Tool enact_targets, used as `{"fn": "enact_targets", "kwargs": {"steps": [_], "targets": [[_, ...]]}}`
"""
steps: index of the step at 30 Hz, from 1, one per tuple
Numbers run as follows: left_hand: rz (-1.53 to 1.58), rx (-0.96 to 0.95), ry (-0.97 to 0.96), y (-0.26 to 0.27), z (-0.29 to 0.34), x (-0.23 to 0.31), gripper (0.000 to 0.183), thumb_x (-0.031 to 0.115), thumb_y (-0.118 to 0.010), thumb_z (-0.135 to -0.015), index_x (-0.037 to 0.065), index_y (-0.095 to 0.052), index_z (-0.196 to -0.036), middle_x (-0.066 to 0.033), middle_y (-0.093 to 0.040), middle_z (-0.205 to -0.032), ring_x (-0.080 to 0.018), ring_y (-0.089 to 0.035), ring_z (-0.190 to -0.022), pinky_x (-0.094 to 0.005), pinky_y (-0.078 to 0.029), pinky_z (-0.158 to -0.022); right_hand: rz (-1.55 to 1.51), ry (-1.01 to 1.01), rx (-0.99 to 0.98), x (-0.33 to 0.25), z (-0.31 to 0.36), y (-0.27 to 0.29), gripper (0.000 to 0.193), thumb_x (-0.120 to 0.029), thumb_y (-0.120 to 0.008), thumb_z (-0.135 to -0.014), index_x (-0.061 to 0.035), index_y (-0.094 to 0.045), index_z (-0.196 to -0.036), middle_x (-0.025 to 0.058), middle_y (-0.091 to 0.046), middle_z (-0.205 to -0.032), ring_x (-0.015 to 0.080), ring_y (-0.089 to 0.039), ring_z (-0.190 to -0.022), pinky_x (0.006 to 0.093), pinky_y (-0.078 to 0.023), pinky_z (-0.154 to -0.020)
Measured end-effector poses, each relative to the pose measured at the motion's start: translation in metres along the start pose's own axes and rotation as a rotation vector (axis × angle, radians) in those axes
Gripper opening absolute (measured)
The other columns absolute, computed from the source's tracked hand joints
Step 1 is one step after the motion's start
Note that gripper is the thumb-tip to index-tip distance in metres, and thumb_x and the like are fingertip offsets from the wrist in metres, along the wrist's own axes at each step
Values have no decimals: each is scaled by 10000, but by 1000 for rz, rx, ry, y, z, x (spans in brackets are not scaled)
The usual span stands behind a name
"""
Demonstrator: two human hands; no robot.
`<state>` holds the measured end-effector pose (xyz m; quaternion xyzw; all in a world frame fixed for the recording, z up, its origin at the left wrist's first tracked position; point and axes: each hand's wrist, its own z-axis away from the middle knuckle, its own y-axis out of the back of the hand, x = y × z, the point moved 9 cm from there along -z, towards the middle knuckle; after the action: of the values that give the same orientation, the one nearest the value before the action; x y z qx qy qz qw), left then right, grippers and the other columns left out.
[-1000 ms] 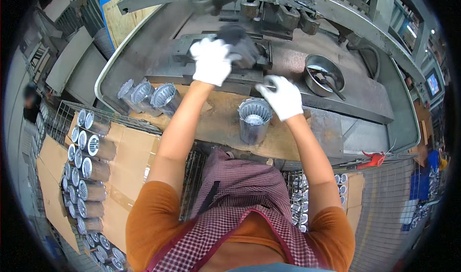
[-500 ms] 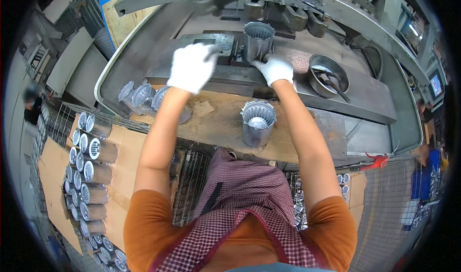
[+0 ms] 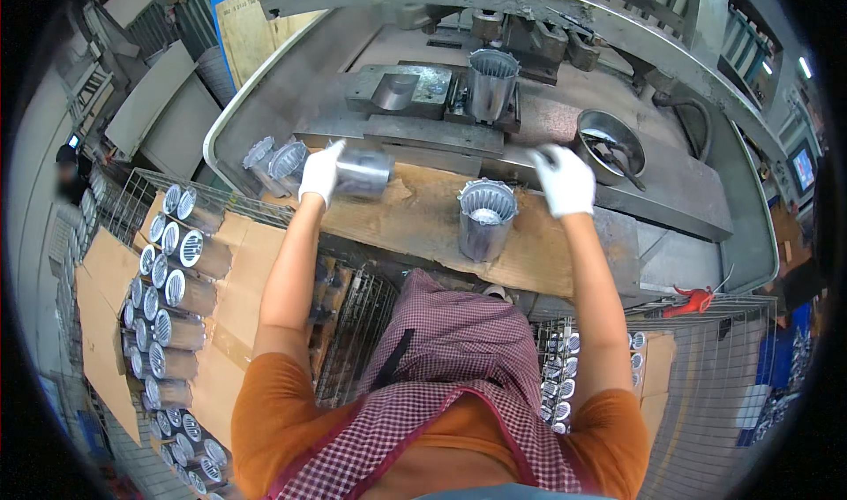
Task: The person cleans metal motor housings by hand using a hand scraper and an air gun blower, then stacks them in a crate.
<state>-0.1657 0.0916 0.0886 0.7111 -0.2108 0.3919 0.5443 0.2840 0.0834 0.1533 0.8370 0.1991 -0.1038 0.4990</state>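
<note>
My left hand [image 3: 320,175], in a white glove, is closed on the rim end of a ribbed metal cup [image 3: 363,172], tipped onto its side over the board. Two similar cups [image 3: 288,161] stand just left of that hand. My right hand [image 3: 565,180], also gloved, is in the air beside the metal bowl [image 3: 610,147]; motion smears its fingers. Between my arms, another ribbed cup [image 3: 486,219] stands upright on the board. Farther off, a cup [image 3: 491,85] sits upright in the machine's fixture [image 3: 457,103], with neither hand touching it.
A brown board [image 3: 415,226] lines the machine's front edge. Dark-handled tools lie in the bowl. A flat metal block [image 3: 397,91] lies left of the fixture. At lower left, cardboard [image 3: 234,297] in a wire basket carries rows of cups [image 3: 181,288]. Red-handled pliers [image 3: 690,302] hang at right.
My left hand has come down and back from beside the machine's block and taken hold of a cup at the left. My right hand has left the fixture's cup and moved right.
</note>
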Motion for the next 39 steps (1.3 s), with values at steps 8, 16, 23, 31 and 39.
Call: {"fn": "enact_targets", "kwargs": {"steps": [8,16,23,31,39], "targets": [[1186,-44,-7,-43,-58,74,252,303,-619,-922,103,-660,-1072,-60,-675,-959,-171,-639,-816,-288,-485,-619,151,-432,367,178,155,149,267,-266,-667,-910,-56,-732,-1062,150,-721,-1020,297,-698,-937,382,-526,-853],[-109,-53,-434,-105,-103,110,495,450,-630,-890,67,-678,-1199,-182,-643,-1277,-370,-598,-1159,-405,-459,-972,246,-556,409,258,210,154,282,-288,-675,-919,-20,-746,-969,174,-725,-913,325,-701,-832,392,-532,-781],[-706,69,-328,-100,-95,120,647,649,-595,-834,127,-692,-1203,-158,-652,-1253,-345,-610,-1165,-438,-495,-966,261,-503,484,251,200,155,238,-242,-698,-895,-26,-749,-983,174,-724,-908,321,-697,-823,404,-529,-793],[-386,291,-335,-82,2,107,703,549,-687,-843,30,-607,-1310,-247,-617,-1248,-395,-588,-1152,-425,-463,-989,569,-462,1093,246,277,212,941,-322,-907,-656,-33,-445,-1423,223,-546,-1342,402,-557,-1167,502,-431,-1029],[668,-487,-566,-218,158,164,733,36,-807,-631,65,-504,-1298,-145,-640,-1226,-285,-620,-1167,-408,-496,-1014,-58,-730,792,277,256,192,532,-456,-703,-865,-57,-643,-1212,187,-654,-1170,353,-625,-1053,429,-484,-939]]}}
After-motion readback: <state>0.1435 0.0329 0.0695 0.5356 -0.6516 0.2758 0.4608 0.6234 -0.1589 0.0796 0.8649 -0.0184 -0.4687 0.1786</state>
